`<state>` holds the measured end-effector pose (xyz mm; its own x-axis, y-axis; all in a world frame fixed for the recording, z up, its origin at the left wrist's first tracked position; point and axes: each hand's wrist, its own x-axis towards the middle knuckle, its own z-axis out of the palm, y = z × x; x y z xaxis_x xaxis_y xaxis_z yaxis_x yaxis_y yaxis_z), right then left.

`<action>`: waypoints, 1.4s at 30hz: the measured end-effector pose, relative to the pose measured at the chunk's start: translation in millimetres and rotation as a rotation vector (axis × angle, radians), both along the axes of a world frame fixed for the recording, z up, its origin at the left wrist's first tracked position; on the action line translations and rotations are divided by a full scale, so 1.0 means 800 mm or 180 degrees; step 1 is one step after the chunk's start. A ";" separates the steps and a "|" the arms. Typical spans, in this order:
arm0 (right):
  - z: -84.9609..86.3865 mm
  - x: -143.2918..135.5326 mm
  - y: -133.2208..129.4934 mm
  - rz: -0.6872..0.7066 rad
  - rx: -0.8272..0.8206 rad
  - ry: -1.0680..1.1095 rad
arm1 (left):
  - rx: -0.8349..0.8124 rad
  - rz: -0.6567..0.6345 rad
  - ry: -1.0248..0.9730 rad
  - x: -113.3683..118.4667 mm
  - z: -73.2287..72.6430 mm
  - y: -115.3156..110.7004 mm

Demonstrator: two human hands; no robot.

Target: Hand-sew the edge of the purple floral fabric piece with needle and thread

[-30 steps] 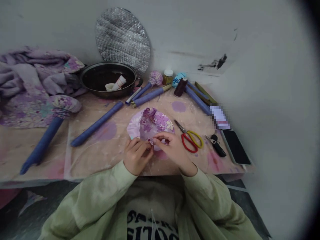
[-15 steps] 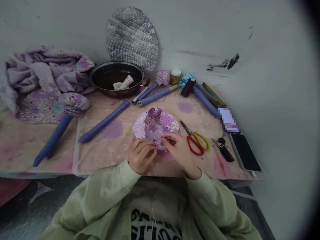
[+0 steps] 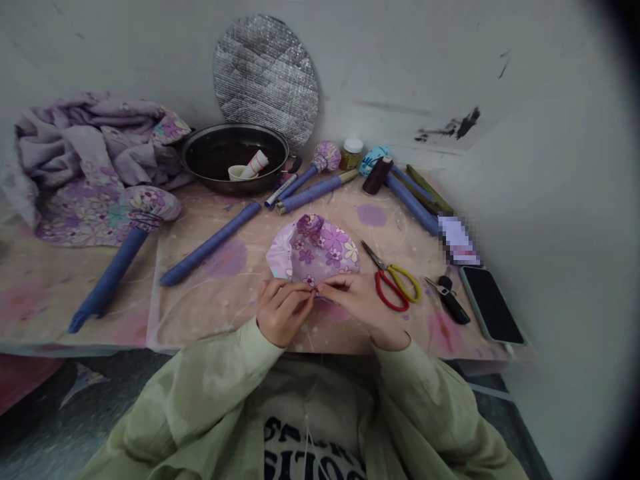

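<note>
A round piece of purple floral cloth [image 3: 333,247] lies on the table in front of me, its left side folded over and a bunched bit standing at its far edge. My left hand [image 3: 284,310] pinches the cloth's near edge between thumb and fingers. Against it, my right hand [image 3: 353,300] has thumb and forefinger pressed together at the same edge; whatever they grip is too small to make out. Just right of the cloth rest scissors [image 3: 387,277] with one red and one yellow handle. A thin pale line, perhaps thread, runs down my shirt [image 3: 307,427].
Blue-wrapped sticks [image 3: 213,243] lie about, one with a padded floral head [image 3: 150,203]. Behind stand a black pan [image 3: 187,157] holding a small cup, a jar [image 3: 351,155] and a dark thread spool [image 3: 376,177]. Small snips [image 3: 453,303] and a phone [image 3: 493,307] lie right.
My right hand has come down slightly, its fingertips now closer to my left fingertips at the cloth's near edge. The left hand keeps its pinch.
</note>
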<state>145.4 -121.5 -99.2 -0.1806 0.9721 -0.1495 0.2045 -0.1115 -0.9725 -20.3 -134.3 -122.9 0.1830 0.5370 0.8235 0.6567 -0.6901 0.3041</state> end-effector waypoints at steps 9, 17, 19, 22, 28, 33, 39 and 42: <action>0.006 -0.006 -0.005 -0.0147 0.0147 -0.0031 | 0.0002 -0.0108 0.0102 -0.005 0.003 -0.006; 0.021 -0.009 -0.035 -0.0429 0.1123 -0.0426 | -0.0662 -0.0301 -0.0202 -0.028 0.011 -0.024; 0.022 -0.009 -0.040 -0.0443 0.1304 -0.0559 | -0.0796 -0.0329 -0.0168 -0.030 0.013 -0.025; 0.023 -0.011 -0.045 -0.0460 0.1437 -0.0659 | -0.0900 -0.0395 -0.0125 -0.029 0.013 -0.025; 0.019 -0.016 -0.052 -0.0511 0.1610 -0.0788 | -0.0753 -0.0566 -0.0197 -0.021 0.008 -0.022; 0.012 -0.018 -0.058 -0.0661 0.1642 -0.0840 | -0.0581 -0.0618 -0.0122 -0.025 0.000 -0.021; 0.002 -0.024 -0.065 -0.0946 0.1670 -0.0831 | -0.0361 -0.0569 0.0155 -0.035 -0.010 -0.022; -0.003 -0.028 -0.069 -0.1125 0.1795 -0.0876 | -0.0302 -0.0468 0.0256 -0.038 -0.017 -0.022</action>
<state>123.2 -176.5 -101.4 0.1310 0.9081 0.3977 0.4950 0.2876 -0.8199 -50.3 -151.8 -136.1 0.3283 0.5742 0.7500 0.5757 -0.7511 0.3230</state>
